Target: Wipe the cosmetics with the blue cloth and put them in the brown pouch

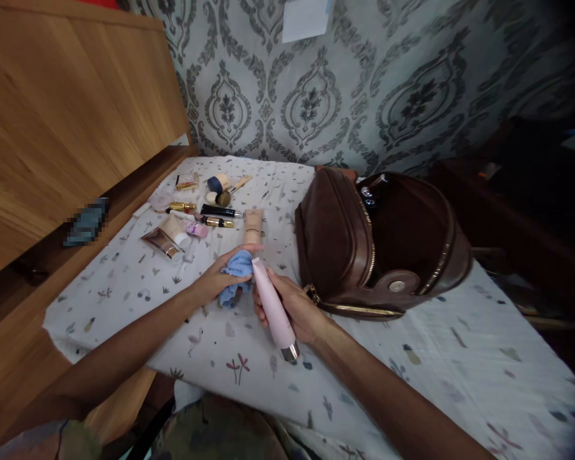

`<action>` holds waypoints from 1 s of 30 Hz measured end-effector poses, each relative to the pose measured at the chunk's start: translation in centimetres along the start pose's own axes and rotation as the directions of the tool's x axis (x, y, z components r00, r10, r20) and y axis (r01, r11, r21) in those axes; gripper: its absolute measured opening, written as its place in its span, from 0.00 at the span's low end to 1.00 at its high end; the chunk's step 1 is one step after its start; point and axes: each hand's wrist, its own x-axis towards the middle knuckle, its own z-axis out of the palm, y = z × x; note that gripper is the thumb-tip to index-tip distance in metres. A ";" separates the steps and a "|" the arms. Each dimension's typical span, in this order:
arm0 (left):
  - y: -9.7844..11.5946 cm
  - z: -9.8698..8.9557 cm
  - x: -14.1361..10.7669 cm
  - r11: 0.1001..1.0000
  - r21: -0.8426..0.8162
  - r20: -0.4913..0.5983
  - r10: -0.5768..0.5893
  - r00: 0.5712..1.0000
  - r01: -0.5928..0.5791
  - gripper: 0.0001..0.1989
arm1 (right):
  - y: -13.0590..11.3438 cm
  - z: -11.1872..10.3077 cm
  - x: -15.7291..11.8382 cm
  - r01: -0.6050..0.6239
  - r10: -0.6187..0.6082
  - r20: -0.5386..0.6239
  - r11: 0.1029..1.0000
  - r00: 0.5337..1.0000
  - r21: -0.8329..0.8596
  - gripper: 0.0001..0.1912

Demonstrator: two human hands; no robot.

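Wrapped in my right hand (pixel 292 306) is a pale pink squeeze tube (pixel 271 303) with a silver cap, its cap end tilted toward me. Close beside its flat end, my left hand (pixel 225 275) grips a crumpled blue cloth (pixel 236 278). Just beyond the cloth lies a beige tube (pixel 253 225) on the patterned sheet (pixel 211 364). To the right stands a brown leather bag (pixel 333 236), unzipped and gaping, with a small dark shiny item (pixel 371 195) inside near its far rim.
Several cosmetics lie at the back left, among them a black tube (pixel 220 211), a brown tube (pixel 160 243), a pink-capped tube (pixel 196 229) and a blue-lidded jar (pixel 217 183). A wooden panel (pixel 76 96) borders the left side; a patterned wall (pixel 311 96) rises behind.
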 end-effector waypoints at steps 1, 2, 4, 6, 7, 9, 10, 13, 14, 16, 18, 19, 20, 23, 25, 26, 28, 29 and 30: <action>0.1 -0.1 0.0 0.999 0.029 0.037 0.017 0.999 -0.018 0.29 | 0.0 0.1 -0.1 -0.028 0.028 0.020 1.000 0.999 0.013 0.25; 0.1 -0.2 0.0 0.997 0.063 0.061 0.040 0.997 -0.044 0.26 | 0.0 0.2 -0.1 -0.051 0.050 0.033 0.998 0.998 0.026 0.25; 0.1 -0.2 0.1 0.984 0.136 0.075 0.102 0.992 -0.111 0.21 | -0.1 0.3 -0.2 -0.088 0.086 0.041 0.995 0.995 0.043 0.25; 0.1 -0.3 0.3 0.973 0.184 0.062 0.131 0.989 -0.140 0.17 | -0.2 0.1 -0.1 -0.130 0.127 0.053 0.990 0.991 0.057 0.24; 0.1 -0.4 0.3 0.972 0.192 0.045 0.125 0.991 -0.132 0.16 | -0.3 0.0 -0.1 -0.148 0.144 0.065 0.987 0.987 0.059 0.23; 0.1 -0.6 0.4 0.976 0.193 -0.018 0.107 0.994 -0.101 0.15 | -0.5 -0.3 0.0 -0.160 0.154 0.104 0.986 0.983 0.049 0.22; 0.2 -0.9 0.5 0.977 0.191 -0.068 0.109 0.992 -0.094 0.15 | -0.6 -0.5 0.0 -0.147 0.141 0.127 0.989 0.982 0.035 0.22; 0.7 -1.9 0.5 0.977 0.184 -0.286 0.162 0.945 -0.111 0.15 | -0.6 -1.0 0.3 -0.077 0.076 0.163 0.997 0.984 -0.002 0.20; 1.0 -2.3 0.5 0.977 0.177 -0.359 0.179 0.916 -0.121 0.16 | -0.6 -1.2 0.4 -0.053 0.052 0.149 0.999 0.988 0.006 0.18; 1.6 -3.0 0.6 0.977 0.156 -0.471 0.200 0.859 -0.142 0.17 | -0.5 -1.5 0.7 -0.008 0.002 0.092 0.998 0.996 0.058 0.15; 2.1 -3.5 0.6 0.975 0.148 -0.530 0.222 0.818 -0.169 0.17 | -0.4 -1.7 1.0 0.044 -0.049 0.038 0.992 0.998 0.119 0.13; 2.3 -3.6 0.7 0.971 0.150 -0.542 0.237 0.807 -0.184 0.17 | -0.3 -1.7 1.1 0.070 -0.073 0.021 0.988 0.997 0.138 0.13; 2.4 -3.7 0.7 0.968 0.155 -0.543 0.251 0.801 -0.197 0.16 | -0.2 -1.7 1.2 0.089 -0.092 0.012 0.985 0.996 0.148 0.15; 2.5 -3.9 0.7 0.967 0.159 -0.463 0.251 0.850 -0.199 0.14 | -0.1 -1.6 1.2 0.124 -0.125 -0.002 0.980 0.992 0.158 0.20; 2.3 -4.1 0.7 0.963 0.197 -0.393 0.251 0.885 -0.186 0.13 | -0.2 -1.5 1.1 0.137 -0.136 -0.012 0.976 0.991 0.168 0.22; 2.2 -4.1 0.7 0.955 0.230 -0.383 0.266 0.885 -0.188 0.13 | -0.3 -1.5 1.0 0.145 -0.144 -0.016 0.975 0.989 0.171 0.22; 2.2 -4.3 0.6 0.942 0.265 -0.405 0.304 0.862 -0.208 0.17 | -0.6 -1.4 0.8 0.152 -0.152 -0.013 0.975 0.988 0.160 0.21; 2.2 -4.3 0.6 0.945 0.250 -0.415 0.301 0.859 -0.211 0.19 | -0.7 -1.4 0.7 0.152 -0.152 -0.005 0.977 0.988 0.149 0.21; 2.2 -4.3 0.6 0.955 0.217 -0.410 0.278 0.869 -0.204 0.21 | -0.8 -1.3 0.6 0.147 -0.149 0.006 0.980 0.989 0.136 0.20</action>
